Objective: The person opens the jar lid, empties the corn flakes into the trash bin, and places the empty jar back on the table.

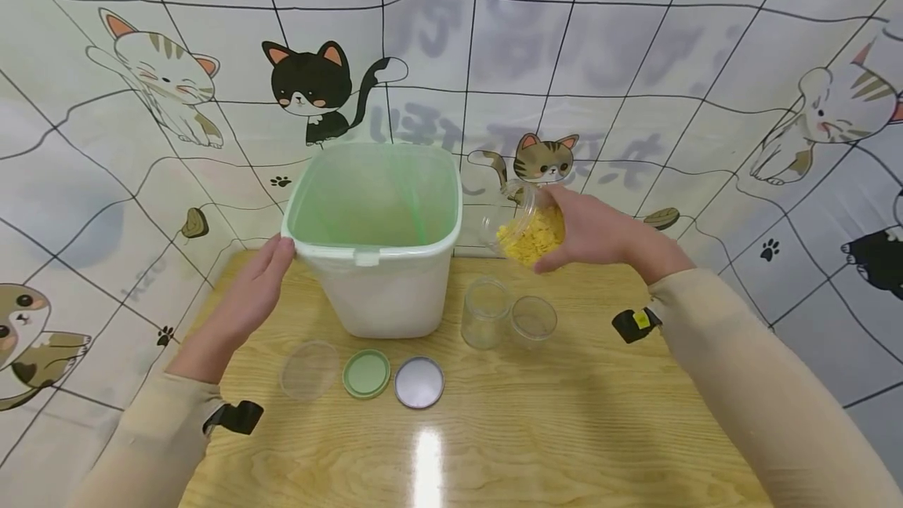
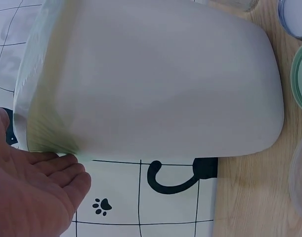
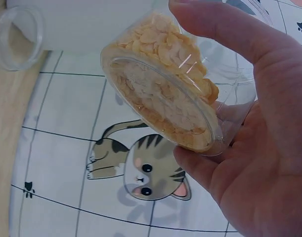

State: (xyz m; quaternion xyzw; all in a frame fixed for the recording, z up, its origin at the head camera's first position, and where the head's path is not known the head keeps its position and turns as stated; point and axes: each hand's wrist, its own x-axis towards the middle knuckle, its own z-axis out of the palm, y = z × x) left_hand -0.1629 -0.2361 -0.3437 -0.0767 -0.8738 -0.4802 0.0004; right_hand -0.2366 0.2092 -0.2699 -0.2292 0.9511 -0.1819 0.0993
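A white bin [image 1: 384, 296] with a pale green liner draped over its rim stands upright at the back of the table. My left hand [image 1: 257, 284] touches the bin's left corner by the rim, its fingers extended along the side in the left wrist view. To the right of the bin, my right hand [image 1: 582, 227] grips a clear jar [image 3: 160, 106], thumb on one side and fingers on the other. The jar is tilted, with pale yellow flakes [image 1: 532, 237] lying inside. Its round base faces the camera in the right wrist view.
Two clear containers, a tall jar [image 1: 485, 324] and a shorter round one [image 1: 534, 320], stand right of the bin. In front lie a clear lid [image 1: 309, 371], a green lid [image 1: 366, 374] and a silvery lid [image 1: 419, 382]. A cat-printed sheet [image 1: 437, 45] hangs behind the wooden table [image 1: 536, 429].
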